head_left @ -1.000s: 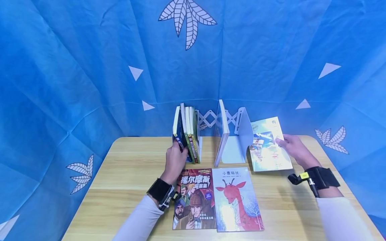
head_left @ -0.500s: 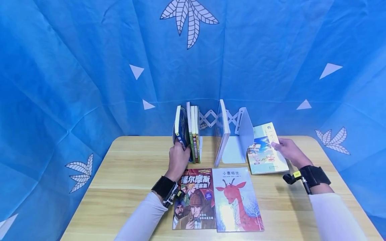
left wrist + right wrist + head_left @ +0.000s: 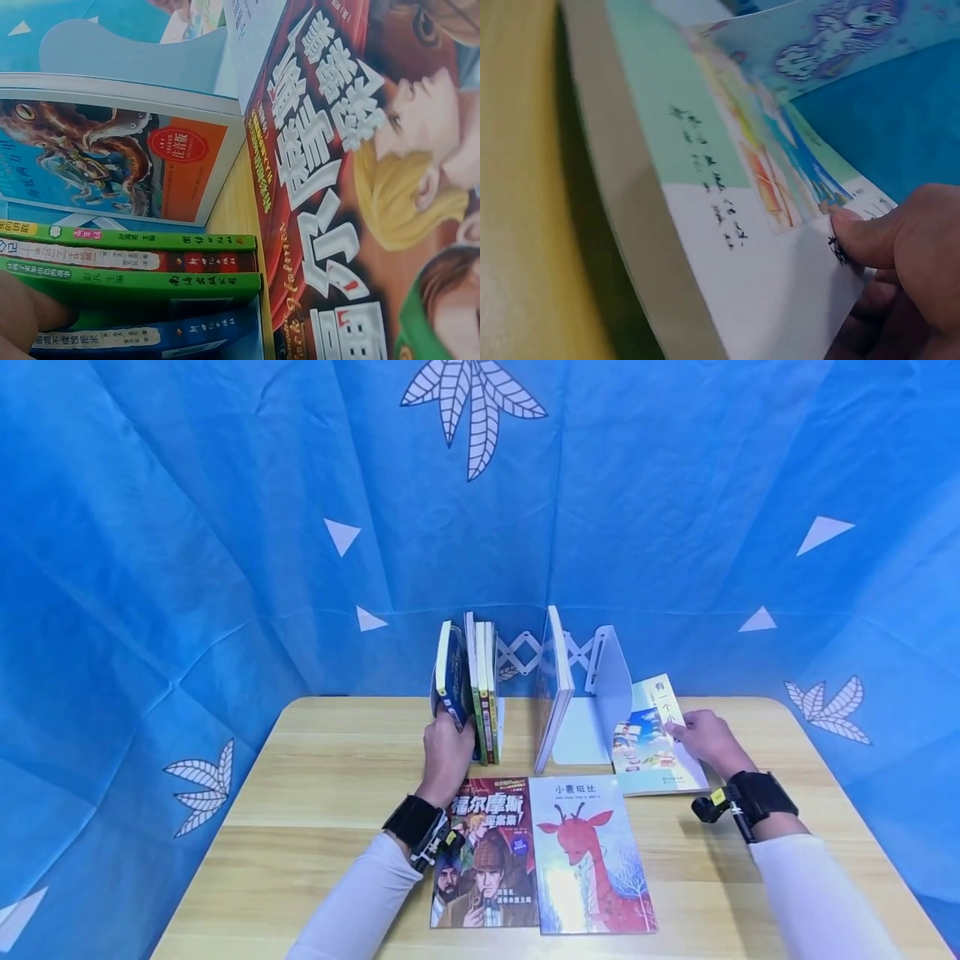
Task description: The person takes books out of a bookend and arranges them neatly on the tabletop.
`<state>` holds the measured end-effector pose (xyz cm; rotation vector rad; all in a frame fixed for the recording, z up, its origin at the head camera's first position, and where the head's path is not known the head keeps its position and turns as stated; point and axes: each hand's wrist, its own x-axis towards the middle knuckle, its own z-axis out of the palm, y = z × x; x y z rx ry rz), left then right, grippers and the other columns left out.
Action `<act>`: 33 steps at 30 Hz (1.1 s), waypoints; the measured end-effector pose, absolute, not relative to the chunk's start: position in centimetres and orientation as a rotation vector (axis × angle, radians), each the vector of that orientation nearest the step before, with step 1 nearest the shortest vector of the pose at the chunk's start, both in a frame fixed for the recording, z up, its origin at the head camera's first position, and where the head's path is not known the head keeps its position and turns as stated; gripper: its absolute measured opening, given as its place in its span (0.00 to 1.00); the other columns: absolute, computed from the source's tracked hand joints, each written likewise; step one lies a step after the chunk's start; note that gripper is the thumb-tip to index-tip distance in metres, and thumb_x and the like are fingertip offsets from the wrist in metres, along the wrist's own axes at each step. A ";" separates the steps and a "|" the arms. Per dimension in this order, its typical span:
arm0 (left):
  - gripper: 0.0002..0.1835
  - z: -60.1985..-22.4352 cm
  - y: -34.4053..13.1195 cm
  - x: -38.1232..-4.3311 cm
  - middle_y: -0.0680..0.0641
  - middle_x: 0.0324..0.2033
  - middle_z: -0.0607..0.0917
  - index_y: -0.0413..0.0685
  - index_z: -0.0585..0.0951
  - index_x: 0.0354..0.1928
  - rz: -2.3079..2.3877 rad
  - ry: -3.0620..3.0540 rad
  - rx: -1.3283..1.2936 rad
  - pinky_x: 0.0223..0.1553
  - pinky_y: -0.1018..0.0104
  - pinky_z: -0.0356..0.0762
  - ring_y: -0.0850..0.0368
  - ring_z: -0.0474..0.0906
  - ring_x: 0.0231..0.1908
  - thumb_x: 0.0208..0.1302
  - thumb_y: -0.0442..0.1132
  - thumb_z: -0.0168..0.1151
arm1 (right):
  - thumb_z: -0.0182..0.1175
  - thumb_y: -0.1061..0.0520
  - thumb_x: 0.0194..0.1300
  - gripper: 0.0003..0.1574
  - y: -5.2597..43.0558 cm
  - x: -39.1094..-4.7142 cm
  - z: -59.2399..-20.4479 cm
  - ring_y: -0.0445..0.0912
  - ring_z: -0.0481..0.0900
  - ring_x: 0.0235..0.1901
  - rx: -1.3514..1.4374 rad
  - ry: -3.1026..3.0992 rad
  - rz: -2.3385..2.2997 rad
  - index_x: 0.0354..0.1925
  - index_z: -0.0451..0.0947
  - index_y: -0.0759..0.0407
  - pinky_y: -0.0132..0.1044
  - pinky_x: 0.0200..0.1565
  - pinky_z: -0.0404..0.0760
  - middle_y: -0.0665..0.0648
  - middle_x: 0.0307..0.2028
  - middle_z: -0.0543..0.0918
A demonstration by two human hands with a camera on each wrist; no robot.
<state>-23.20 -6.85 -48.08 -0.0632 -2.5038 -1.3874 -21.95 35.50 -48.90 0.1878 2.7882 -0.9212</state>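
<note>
My left hand (image 3: pixel 447 752) grips the lower spine of a thin blue book (image 3: pixel 453 672) at the left end of an upright row. Beside it stand several green-spined books (image 3: pixel 486 702), seen close in the left wrist view. My right hand (image 3: pixel 708 742) pinches a pale paperback (image 3: pixel 656 743) by its right edge, thumb on the cover, fingers behind. That paperback is tilted beside the right plate of a white expandable bookend (image 3: pixel 613 672). In the right wrist view my thumb (image 3: pixel 870 236) presses the white part of the cover.
Flat in front lie a detective book (image 3: pixel 483 860) and a book with a red deer (image 3: pixel 592 860). A thicker book (image 3: pixel 553 693) stands leaning between the bookend's plates. Blue cloth (image 3: pixel 480 527) hangs behind the wooden table (image 3: pixel 300 793).
My right hand has moved left and slightly down with the paperback, bringing it nearer the bookend plate. The left-hand row has shifted right and stands straighter; my left hand has moved slightly right.
</note>
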 end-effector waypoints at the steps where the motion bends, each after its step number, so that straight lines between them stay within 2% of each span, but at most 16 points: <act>1: 0.25 -48.1 -6.8 -23.2 0.29 0.55 0.86 0.37 0.70 0.70 -1.385 -2.500 -0.068 0.46 0.48 0.91 0.37 0.89 0.50 0.74 0.35 0.61 | 0.52 0.46 0.80 0.33 35.4 -21.9 -49.0 0.61 0.81 0.40 0.203 2.800 -0.892 0.55 0.77 0.79 0.51 0.43 0.82 0.75 0.41 0.84; 3: 0.25 -48.2 -6.7 -23.3 0.29 0.55 0.86 0.38 0.70 0.70 -1.383 -2.495 -0.073 0.45 0.49 0.91 0.37 0.89 0.49 0.74 0.35 0.60 | 0.54 0.45 0.79 0.31 35.3 -21.9 -49.4 0.53 0.77 0.32 0.231 2.824 -0.845 0.46 0.79 0.76 0.41 0.34 0.75 0.65 0.31 0.81; 5: 0.25 -48.3 -6.7 -23.3 0.29 0.55 0.86 0.38 0.71 0.70 -1.376 -2.484 -0.073 0.45 0.50 0.92 0.38 0.90 0.49 0.74 0.35 0.60 | 0.55 0.44 0.78 0.29 35.1 -21.9 -49.5 0.49 0.73 0.28 0.267 2.848 -0.803 0.38 0.80 0.71 0.36 0.31 0.69 0.58 0.24 0.75; 7: 0.24 -48.4 -6.7 -23.4 0.29 0.55 0.86 0.38 0.72 0.69 -1.362 -2.471 -0.064 0.44 0.50 0.92 0.37 0.90 0.48 0.74 0.35 0.60 | 0.57 0.43 0.77 0.30 34.9 -21.9 -49.6 0.48 0.70 0.25 0.295 2.870 -0.789 0.32 0.79 0.69 0.35 0.29 0.65 0.53 0.20 0.70; 8: 0.23 -48.4 -6.7 -23.4 0.29 0.54 0.86 0.38 0.72 0.68 -1.357 -2.462 -0.059 0.43 0.50 0.92 0.37 0.90 0.47 0.74 0.35 0.61 | 0.58 0.43 0.76 0.30 34.8 -21.9 -49.7 0.47 0.70 0.25 0.307 2.885 -0.789 0.33 0.81 0.69 0.34 0.29 0.65 0.52 0.20 0.72; 10: 0.22 -48.5 -6.7 -23.5 0.29 0.53 0.87 0.38 0.74 0.66 -1.336 -2.448 -0.041 0.43 0.50 0.92 0.37 0.90 0.47 0.74 0.34 0.61 | 0.60 0.42 0.75 0.31 34.6 -21.9 -49.7 0.46 0.68 0.22 0.331 2.900 -0.772 0.29 0.80 0.68 0.34 0.28 0.63 0.50 0.17 0.68; 15: 0.15 -48.8 -6.7 -23.6 0.30 0.46 0.90 0.36 0.79 0.57 -1.269 -2.434 0.021 0.40 0.47 0.92 0.36 0.91 0.42 0.70 0.31 0.60 | 0.64 0.40 0.71 0.32 34.4 -21.4 -49.6 0.46 0.71 0.20 0.432 2.893 -0.750 0.31 0.85 0.70 0.35 0.26 0.66 0.54 0.17 0.77; 18: 0.12 -48.9 -6.6 -23.6 0.31 0.42 0.91 0.37 0.80 0.52 -1.226 -2.425 0.043 0.37 0.46 0.91 0.35 0.91 0.40 0.67 0.31 0.61 | 0.66 0.40 0.69 0.32 34.5 -21.0 -49.5 0.48 0.76 0.23 0.459 2.902 -0.762 0.36 0.87 0.72 0.34 0.26 0.68 0.61 0.23 0.85; 22: 0.14 -48.8 -6.6 -23.3 0.30 0.41 0.91 0.36 0.80 0.53 -1.219 -2.415 0.022 0.34 0.48 0.91 0.35 0.91 0.38 0.67 0.31 0.60 | 0.66 0.41 0.70 0.32 34.6 -20.5 -49.8 0.49 0.80 0.24 0.425 2.946 -0.780 0.39 0.87 0.74 0.33 0.26 0.70 0.64 0.26 0.88; 23: 0.14 -48.8 -6.6 -23.1 0.30 0.41 0.90 0.35 0.80 0.54 -1.221 -2.414 0.015 0.34 0.49 0.91 0.35 0.91 0.38 0.67 0.31 0.59 | 0.66 0.41 0.70 0.32 34.6 -20.3 -49.9 0.49 0.79 0.24 0.415 2.957 -0.792 0.39 0.87 0.73 0.33 0.26 0.70 0.63 0.24 0.87; 25: 0.16 -48.8 -6.7 -22.7 0.29 0.42 0.90 0.34 0.79 0.55 -1.225 -2.416 0.013 0.33 0.50 0.92 0.36 0.91 0.38 0.67 0.30 0.59 | 0.66 0.41 0.71 0.32 34.5 -19.9 -50.0 0.47 0.75 0.20 0.403 2.964 -0.833 0.30 0.86 0.71 0.33 0.25 0.68 0.58 0.18 0.82; 27: 0.16 -48.8 -6.9 -22.2 0.29 0.43 0.90 0.32 0.79 0.56 -1.218 -2.422 0.017 0.32 0.52 0.92 0.37 0.91 0.38 0.68 0.31 0.59 | 0.65 0.41 0.71 0.35 34.3 -19.3 -50.0 0.45 0.68 0.17 0.401 2.968 -0.865 0.19 0.79 0.67 0.33 0.24 0.65 0.51 0.13 0.72; 29: 0.15 -48.8 -7.1 -21.6 0.29 0.40 0.90 0.31 0.80 0.54 -1.203 -2.421 0.024 0.28 0.53 0.90 0.39 0.91 0.35 0.68 0.32 0.59 | 0.64 0.41 0.72 0.37 34.2 -18.6 -49.8 0.45 0.61 0.17 0.419 2.971 -0.885 0.15 0.69 0.61 0.34 0.25 0.61 0.49 0.13 0.62; 31: 0.15 -48.7 -7.4 -21.1 0.30 0.38 0.91 0.31 0.80 0.53 -1.190 -2.411 0.021 0.26 0.54 0.88 0.41 0.90 0.31 0.69 0.33 0.60 | 0.64 0.41 0.71 0.35 34.0 -18.0 -49.6 0.50 0.67 0.18 0.430 3.013 -0.879 0.18 0.71 0.65 0.39 0.25 0.66 0.57 0.14 0.68; 33: 0.15 -48.6 -7.6 -20.6 0.30 0.36 0.91 0.31 0.80 0.53 -1.175 -2.394 0.007 0.23 0.54 0.86 0.43 0.89 0.28 0.70 0.34 0.61 | 0.65 0.42 0.71 0.34 33.9 -17.3 -49.2 0.61 0.78 0.26 0.443 3.063 -0.867 0.30 0.79 0.75 0.47 0.29 0.76 0.71 0.23 0.81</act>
